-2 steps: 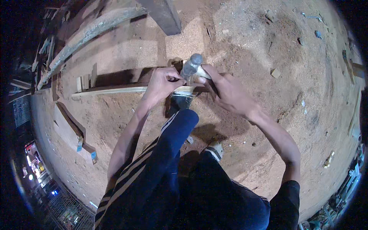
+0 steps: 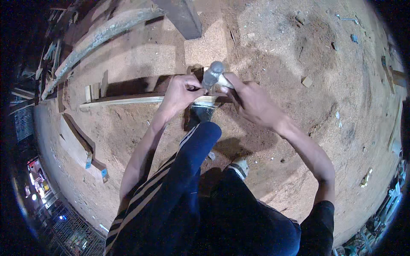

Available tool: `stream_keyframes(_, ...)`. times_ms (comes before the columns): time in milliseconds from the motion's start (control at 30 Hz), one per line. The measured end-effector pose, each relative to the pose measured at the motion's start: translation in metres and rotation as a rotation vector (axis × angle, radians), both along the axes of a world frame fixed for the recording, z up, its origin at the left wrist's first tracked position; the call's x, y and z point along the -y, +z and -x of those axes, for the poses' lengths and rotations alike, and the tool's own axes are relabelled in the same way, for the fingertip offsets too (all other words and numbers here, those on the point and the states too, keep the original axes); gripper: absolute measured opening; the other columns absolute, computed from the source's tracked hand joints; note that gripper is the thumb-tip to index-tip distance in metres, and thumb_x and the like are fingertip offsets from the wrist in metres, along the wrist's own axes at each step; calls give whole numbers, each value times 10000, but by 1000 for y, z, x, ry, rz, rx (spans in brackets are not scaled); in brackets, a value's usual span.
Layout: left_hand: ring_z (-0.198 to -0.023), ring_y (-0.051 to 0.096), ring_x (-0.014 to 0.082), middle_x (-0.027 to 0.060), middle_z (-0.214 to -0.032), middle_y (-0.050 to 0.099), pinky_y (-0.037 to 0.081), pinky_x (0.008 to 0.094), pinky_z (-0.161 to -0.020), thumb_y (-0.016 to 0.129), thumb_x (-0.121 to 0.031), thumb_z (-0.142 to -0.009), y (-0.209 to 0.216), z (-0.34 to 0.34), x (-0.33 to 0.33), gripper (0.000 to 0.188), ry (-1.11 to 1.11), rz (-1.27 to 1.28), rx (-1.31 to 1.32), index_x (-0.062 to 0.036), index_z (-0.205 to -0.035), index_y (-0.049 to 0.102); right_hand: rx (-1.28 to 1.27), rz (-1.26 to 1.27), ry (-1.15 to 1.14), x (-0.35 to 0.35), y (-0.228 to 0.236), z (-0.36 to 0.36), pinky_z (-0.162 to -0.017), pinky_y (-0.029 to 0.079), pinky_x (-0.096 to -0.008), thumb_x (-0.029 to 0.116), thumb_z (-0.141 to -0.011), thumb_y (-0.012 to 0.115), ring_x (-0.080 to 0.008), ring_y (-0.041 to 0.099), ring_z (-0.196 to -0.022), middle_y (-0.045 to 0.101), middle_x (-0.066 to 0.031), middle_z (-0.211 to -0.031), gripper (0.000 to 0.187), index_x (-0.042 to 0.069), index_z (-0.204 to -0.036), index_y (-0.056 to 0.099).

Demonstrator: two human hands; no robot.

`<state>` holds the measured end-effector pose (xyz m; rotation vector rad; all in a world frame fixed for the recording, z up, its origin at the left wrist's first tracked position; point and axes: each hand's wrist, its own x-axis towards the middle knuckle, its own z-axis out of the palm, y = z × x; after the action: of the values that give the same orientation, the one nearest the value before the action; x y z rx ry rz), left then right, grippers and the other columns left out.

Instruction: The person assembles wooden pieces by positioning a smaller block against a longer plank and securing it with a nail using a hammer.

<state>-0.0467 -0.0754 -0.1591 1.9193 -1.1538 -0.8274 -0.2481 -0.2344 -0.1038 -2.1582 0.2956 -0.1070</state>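
In the head view, a long pale wooden strip (image 2: 141, 100) is seen lying across the sawdust-covered floor (image 2: 299, 128), its right end pinned under a dark shoe (image 2: 200, 114) at the end of a blue-trousered leg (image 2: 188, 170) with pale side stripes. The left hand (image 2: 179, 93) is set on the strip's right end, the fingers (image 2: 197, 88) pinched narrowly together on something too small to be made out. The right hand (image 2: 252, 102) is closed around the handle of a hammer (image 2: 212, 74), whose grey metal head is held just above the left fingertips and the strip. Short wood offcuts (image 2: 95, 90) are stood just behind the strip's left part. A flat board (image 2: 79, 147) with blue-marked ends is laid well to the left, and a thick curved timber (image 2: 102, 36) is seen at upper left beside a dark beam (image 2: 181, 17). A small wood block (image 2: 306, 81) is lying apart to the right. A second foot in a light shoe (image 2: 239, 167) is planted near the leg.
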Motion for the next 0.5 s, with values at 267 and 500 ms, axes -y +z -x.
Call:
stream_keyframes(267, -693, 663, 161, 114, -773, 711, 523, 304, -665, 809, -87, -791, 0, -3, -1, 148, -24, -19, 31, 19, -888, 770, 56, 20, -39, 1, 5, -5, -621, 475, -517, 151, -1032, 539, -471, 644, -673, 637, -305, -793, 356, 49, -1362, 449)
stream_keyframes(500, -860, 699, 154, 89, -899, 727, 587, 310, -816, 833, -82, -789, 2, -10, 0, 167, -34, -112, -64, 24, -903, 773, -37, -22, 7, 3, 4, -8, -706, 490, -563, 88, -957, 585, -485, 653, -777, 644, -308, -809, 376, 2, -1301, 460)
